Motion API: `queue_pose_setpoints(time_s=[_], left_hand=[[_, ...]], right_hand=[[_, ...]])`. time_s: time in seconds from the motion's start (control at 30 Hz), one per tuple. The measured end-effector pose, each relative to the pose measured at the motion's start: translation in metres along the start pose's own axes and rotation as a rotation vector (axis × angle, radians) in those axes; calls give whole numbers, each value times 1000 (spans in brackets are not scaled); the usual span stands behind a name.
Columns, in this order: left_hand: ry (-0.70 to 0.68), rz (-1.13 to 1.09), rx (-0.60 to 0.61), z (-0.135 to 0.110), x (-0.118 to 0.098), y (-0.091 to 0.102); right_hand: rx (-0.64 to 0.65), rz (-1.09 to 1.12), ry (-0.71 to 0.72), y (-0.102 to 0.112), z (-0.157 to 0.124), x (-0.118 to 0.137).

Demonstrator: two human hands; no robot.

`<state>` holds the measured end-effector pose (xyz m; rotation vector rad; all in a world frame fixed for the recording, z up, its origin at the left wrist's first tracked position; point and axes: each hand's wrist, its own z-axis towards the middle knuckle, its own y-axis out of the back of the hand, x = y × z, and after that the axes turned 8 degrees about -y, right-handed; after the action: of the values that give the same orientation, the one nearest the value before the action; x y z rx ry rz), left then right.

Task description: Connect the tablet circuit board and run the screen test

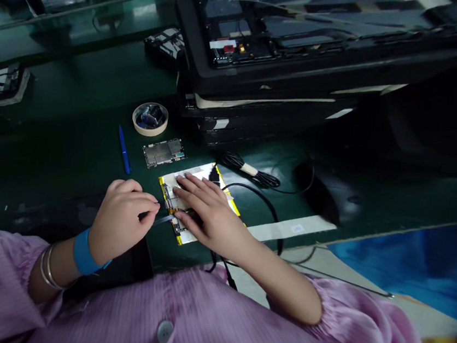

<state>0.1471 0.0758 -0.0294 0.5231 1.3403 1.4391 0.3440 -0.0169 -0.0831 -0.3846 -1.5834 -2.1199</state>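
A flat white battery-like pack [231, 201] with yellow edges lies on the dark green bench, a narrow circuit board [170, 197] along its left side. My right hand [211, 213] lies across the pack, fingers stretched out, thumb near an orange flex piece at the board. My left hand [124, 217], with a blue wrist strap, is closed in a pinch just left of the board. Between its fingertips and the board runs a thin pale strip [163, 219]; whether the fingers grip it is unclear. Part of the pack is hidden under my right hand.
Behind the pack lie a bare circuit board [164, 153], a tape roll [150, 119] holding small parts, and a blue pen [124, 150]. To the right are a bundled black cable [251, 169] and a computer mouse [327, 196]. Stacked black trays [263, 87] stand behind.
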Motion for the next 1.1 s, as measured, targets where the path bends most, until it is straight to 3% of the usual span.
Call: queue_pose_setpoints(time_s=[0.3,0.77,0.87,0.97,1.03,1.1], left_hand=[[61,-62,-3,3,4,-7],[82,-30,84,6,6,-6],[-22,17,151,7,0,0],[-132,57,280,13,-9,7],[-82,11,349,21,-14,11],[11,-124,362,31,-19,15]], right_hand=[[-6,57,188,-2,-3,-6],[88,49,172,-3,-1,-4],[-15,262,150,3,-2,-4],[-263,497,-27,18,-5,-3],[-428,576,-193,28,-8,-2],[-500,606,-312,37,-10,1]])
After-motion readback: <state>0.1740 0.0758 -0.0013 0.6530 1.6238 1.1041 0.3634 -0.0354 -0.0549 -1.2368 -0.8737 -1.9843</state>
